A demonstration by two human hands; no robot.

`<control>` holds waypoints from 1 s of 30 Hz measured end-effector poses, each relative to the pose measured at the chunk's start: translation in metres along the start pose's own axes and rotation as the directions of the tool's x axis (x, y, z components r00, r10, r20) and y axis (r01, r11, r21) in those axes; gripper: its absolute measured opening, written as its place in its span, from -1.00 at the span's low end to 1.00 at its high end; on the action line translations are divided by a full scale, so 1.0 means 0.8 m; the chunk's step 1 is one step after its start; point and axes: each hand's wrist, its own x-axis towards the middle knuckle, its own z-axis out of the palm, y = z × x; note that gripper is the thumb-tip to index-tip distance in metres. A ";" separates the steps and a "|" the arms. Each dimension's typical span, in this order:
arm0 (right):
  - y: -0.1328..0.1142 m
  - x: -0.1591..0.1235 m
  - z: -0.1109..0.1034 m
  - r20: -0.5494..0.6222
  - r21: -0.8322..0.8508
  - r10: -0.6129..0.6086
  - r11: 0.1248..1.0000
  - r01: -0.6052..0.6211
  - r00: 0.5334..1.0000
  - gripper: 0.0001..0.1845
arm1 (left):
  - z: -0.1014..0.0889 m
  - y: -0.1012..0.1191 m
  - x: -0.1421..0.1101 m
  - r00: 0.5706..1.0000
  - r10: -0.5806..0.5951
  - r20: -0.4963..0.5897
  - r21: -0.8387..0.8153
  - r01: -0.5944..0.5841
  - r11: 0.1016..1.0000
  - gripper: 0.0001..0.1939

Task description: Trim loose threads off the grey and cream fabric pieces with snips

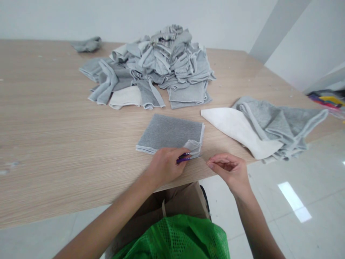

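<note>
Stretching back to a pale wall (81, 18), the wood-grain table (48, 144) stands above a glossy tiled floor (326, 180). A jumbled pile of cloths (161, 64) lies near its far edge. At the near edge is a folded gray cloth (172, 129), its lower right corner turned up.

The left hand (165, 163) rests at that corner, fingers curled around a purple tool (183, 158), mostly hidden by the hand. The right hand (229, 169) is just beside the cloth, thumb and fingertips pinched together; whether they hold a thread, I cannot tell.

To the right, a white piece (234, 126) partly covers a crumpled gray heap (285, 118). Colorful items (327, 100) are cut off at the right edge, perhaps in clear plastic, though blurred. Green mesh (178, 237) covers the lap, cut off below.
</note>
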 end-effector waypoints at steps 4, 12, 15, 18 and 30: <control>0.002 -0.006 -0.002 0.002 0.047 0.034 0.998 -0.034 0.999 -0.87 | -0.004 0.000 -0.016 1.000 -0.005 0.026 -0.032 0.006 0.999 -0.64; 0.012 -0.031 0.006 -0.077 0.113 0.101 0.989 -0.092 0.992 -0.85 | -0.028 0.029 -0.064 0.950 -0.298 0.089 -0.332 0.311 0.891 -0.64; 0.018 -0.036 0.009 -0.076 0.186 0.115 0.978 -0.099 0.990 -0.85 | -0.043 0.049 -0.079 0.859 -0.433 0.272 -0.503 0.511 0.697 -0.65; 0.024 -0.042 0.012 -0.082 0.231 0.108 0.969 -0.086 0.991 -0.85 | -0.048 0.067 -0.097 0.672 -0.447 0.590 -0.631 0.729 0.263 -0.45; 0.028 -0.064 0.019 -0.089 0.222 0.080 0.973 -0.059 0.993 -0.88 | -0.002 0.090 -0.124 0.565 -0.358 0.743 -0.569 0.816 0.106 -0.41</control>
